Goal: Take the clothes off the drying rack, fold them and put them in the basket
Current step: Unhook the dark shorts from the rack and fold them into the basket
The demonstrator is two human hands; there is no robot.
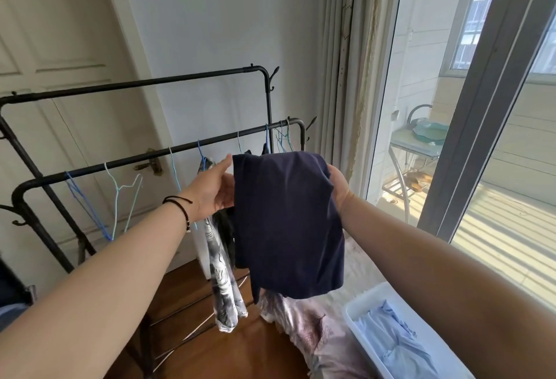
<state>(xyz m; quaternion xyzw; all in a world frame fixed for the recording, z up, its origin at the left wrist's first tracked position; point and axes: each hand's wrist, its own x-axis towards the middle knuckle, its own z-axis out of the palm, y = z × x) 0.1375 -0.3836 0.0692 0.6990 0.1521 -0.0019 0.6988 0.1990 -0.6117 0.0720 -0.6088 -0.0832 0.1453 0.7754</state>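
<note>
I hold a dark navy garment [288, 222] up in front of me, folded over and hanging down. My left hand [215, 189] grips its left edge, thumb up at the top corner. My right hand [340, 187] grips the right edge from behind. Behind the garment stands the black drying rack [144, 156]; a grey-and-white patterned garment [221, 282] and a dark one [224, 228] hang from its front bar on hangers. The white basket [365, 297] sits at the lower right with folded light blue clothes [394, 339] inside.
Several bare blue and pale green wire hangers [120, 195] hang on the rack's front bar. A patterned cloth or bedding [319, 327] lies beside the basket. A white door [60, 62] is behind the rack, curtains [346, 77] and a sliding glass balcony door [487, 108] at right.
</note>
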